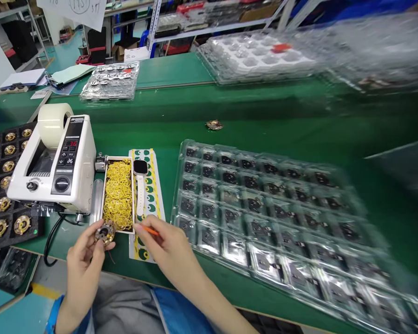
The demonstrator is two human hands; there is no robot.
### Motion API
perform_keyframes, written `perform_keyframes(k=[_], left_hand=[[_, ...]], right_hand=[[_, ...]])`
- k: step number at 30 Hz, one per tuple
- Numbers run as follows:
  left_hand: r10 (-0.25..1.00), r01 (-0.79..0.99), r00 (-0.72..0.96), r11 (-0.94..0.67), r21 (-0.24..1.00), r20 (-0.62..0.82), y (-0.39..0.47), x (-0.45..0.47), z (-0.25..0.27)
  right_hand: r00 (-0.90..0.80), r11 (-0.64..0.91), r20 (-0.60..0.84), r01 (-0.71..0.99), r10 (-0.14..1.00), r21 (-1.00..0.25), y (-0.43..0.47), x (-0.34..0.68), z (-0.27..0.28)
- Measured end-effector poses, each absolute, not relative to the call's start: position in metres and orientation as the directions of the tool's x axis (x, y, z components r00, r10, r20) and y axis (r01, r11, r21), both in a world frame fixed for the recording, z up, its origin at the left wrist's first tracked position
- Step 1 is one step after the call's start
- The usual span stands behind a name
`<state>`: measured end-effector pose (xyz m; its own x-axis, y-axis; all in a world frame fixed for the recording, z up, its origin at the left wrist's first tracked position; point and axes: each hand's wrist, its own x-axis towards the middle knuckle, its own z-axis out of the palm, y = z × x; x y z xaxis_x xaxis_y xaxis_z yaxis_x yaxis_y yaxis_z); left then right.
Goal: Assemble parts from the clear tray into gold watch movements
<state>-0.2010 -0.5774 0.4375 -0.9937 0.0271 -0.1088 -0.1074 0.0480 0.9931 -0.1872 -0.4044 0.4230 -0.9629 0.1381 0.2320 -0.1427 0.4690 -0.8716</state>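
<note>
My left hand point(85, 262) pinches a round gold-rimmed metal part point(105, 233) at the near end of the yellow-filled box. A thin reddish wire trails below that part. My right hand point(169, 243) is closed around a thin orange tool point(149, 230), whose tip is hard to make out by the box's near right corner. Between and beyond the hands lies the narrow box point(133, 204), full of small yellow rings point(118, 195). Beside it, a white-strapped watch point(140, 168) rests on a sheet point(156, 185) of yellow and green die-cut stickers.
A white tape dispenser point(85, 162) stands left of the box, with a black tray point(12, 192) of gold round parts beyond. Clear plastic trays point(226, 234) of black parts cover the right side. Farther back lies a loose metal part point(214, 125).
</note>
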Motion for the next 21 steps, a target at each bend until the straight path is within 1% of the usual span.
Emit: perform_keyframes(k=[2, 5, 7, 9, 11, 12, 14, 16, 18, 20, 21], left_hand=[[0.030, -0.129, -0.991, 0.013, 0.992, -0.129, -0.582, -0.202, 0.440], [0.070, -0.178, -0.982, -0.002, 0.984, -0.177, -0.586, -0.203, 0.441], [0.057, -0.210, -0.976, -0.024, 0.977, -0.208, -0.586, -0.203, 0.440], [0.042, -0.235, -0.972, -0.062, 0.970, -0.233, -0.583, -0.204, 0.440], [0.033, -0.257, -0.966, -0.101, 0.961, -0.255, -0.578, -0.205, 0.442], [0.031, -0.268, -0.963, -0.116, 0.956, -0.266, -0.576, -0.205, 0.443], [0.037, -0.284, -0.959, -0.133, 0.949, -0.282, -0.572, -0.206, 0.446], [0.050, -0.297, -0.955, -0.137, 0.945, -0.293, -0.569, -0.207, 0.447], [0.063, -0.310, -0.951, -0.142, 0.940, -0.304, -0.567, -0.207, 0.447], [0.079, -0.319, -0.947, -0.151, 0.936, -0.310, -0.565, -0.208, 0.447], [0.085, -0.319, -0.947, -0.157, 0.935, -0.309, -0.563, -0.207, 0.447]], right_hand=[[-0.973, 0.568, 0.207, -0.112, 0.104, -0.815, -0.409, -0.189, 0.417], [-0.978, 0.611, 0.197, -0.115, 0.068, -0.783, -0.409, -0.182, 0.418], [-0.975, 0.642, 0.218, -0.138, 0.046, -0.754, -0.400, -0.173, 0.423], [-0.957, 0.697, 0.287, -0.174, 0.047, -0.695, -0.378, -0.166, 0.428], [-0.918, 0.795, 0.392, -0.189, 0.066, -0.576, -0.345, -0.160, 0.430], [-0.895, 0.856, 0.440, -0.170, 0.072, -0.488, -0.325, -0.158, 0.431], [-0.875, 0.945, 0.475, -0.073, 0.093, -0.319, -0.284, -0.154, 0.430], [-0.905, 0.977, 0.409, 0.032, 0.118, -0.211, -0.248, -0.153, 0.429], [-0.951, 0.987, 0.282, 0.095, 0.128, -0.129, -0.221, -0.156, 0.430], [-0.972, 0.989, 0.194, 0.119, 0.134, -0.084, -0.205, -0.164, 0.432], [-0.975, 0.989, 0.174, 0.128, 0.139, -0.073, -0.200, -0.170, 0.433]])
